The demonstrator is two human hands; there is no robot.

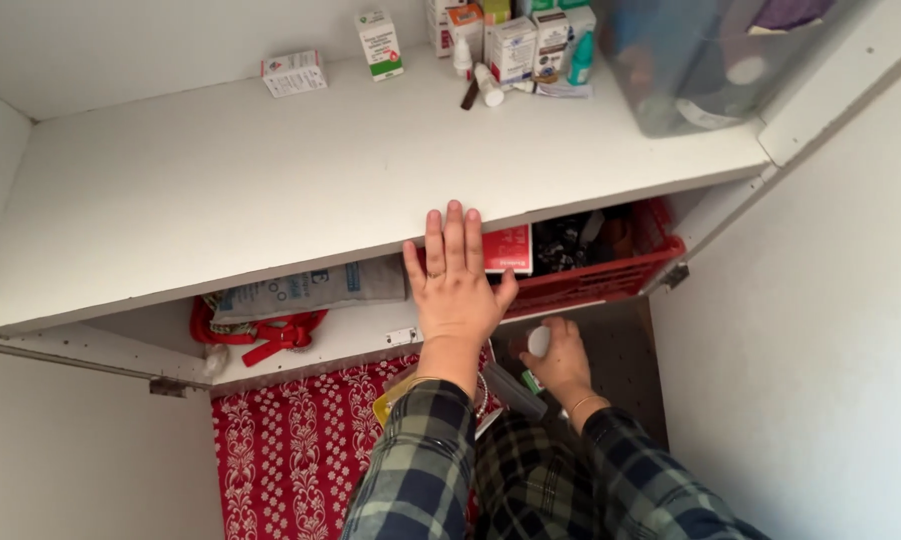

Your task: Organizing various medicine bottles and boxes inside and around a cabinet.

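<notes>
Left hand (457, 285) flat on shelf (220, 190); right hand (560, 362) grips bottle (538, 342).

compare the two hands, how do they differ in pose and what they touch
The left hand lies flat with fingers spread and straight, palm down on the front edge of the white shelf; the right hand is curled around a small white bottle. The left hand is up at shelf level, while the right hand is lower, below the red basket. Both come out of plaid sleeves, and each wrist has a thin bangle.
</notes>
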